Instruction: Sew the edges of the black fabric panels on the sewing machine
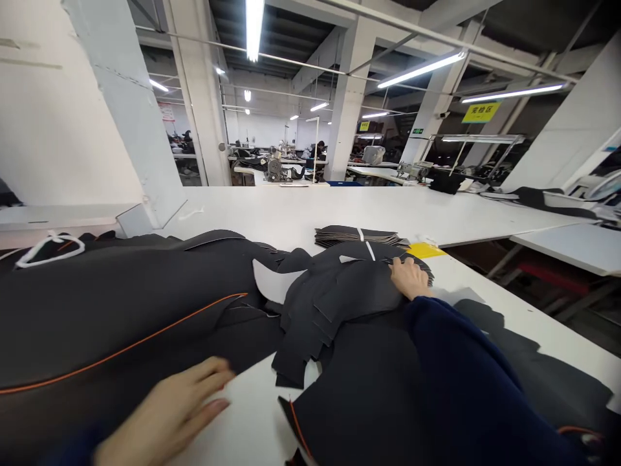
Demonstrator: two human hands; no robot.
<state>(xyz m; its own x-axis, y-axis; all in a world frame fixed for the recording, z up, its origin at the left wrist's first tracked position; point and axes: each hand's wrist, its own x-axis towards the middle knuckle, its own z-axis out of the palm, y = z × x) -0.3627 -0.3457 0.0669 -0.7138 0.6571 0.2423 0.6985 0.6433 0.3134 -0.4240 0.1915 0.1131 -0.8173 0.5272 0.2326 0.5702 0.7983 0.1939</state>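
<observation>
My left hand (179, 404) hovers low at the left front, a little blurred, its thumb and fingers apart with nothing between them. Below it are the bare white tabletop and the edge of a large black fabric panel (121, 291) with orange piping. Farther off, my right hand (410, 277) has its fingers curled onto the fanned stack of curved black fabric pieces (356, 285); the fingertips are partly hidden. Under my right forearm lies another broad black fabric panel (369, 388), with an orange edge at its near left corner.
Behind the fanned stack sits a tied bundle of black pieces (339, 235), near a yellow sheet (424, 250). More dark pieces (528, 356) overlap at the right edge of the white table (301, 204). A pillar (130, 116) stands left; sewing machines (275, 165) are beyond.
</observation>
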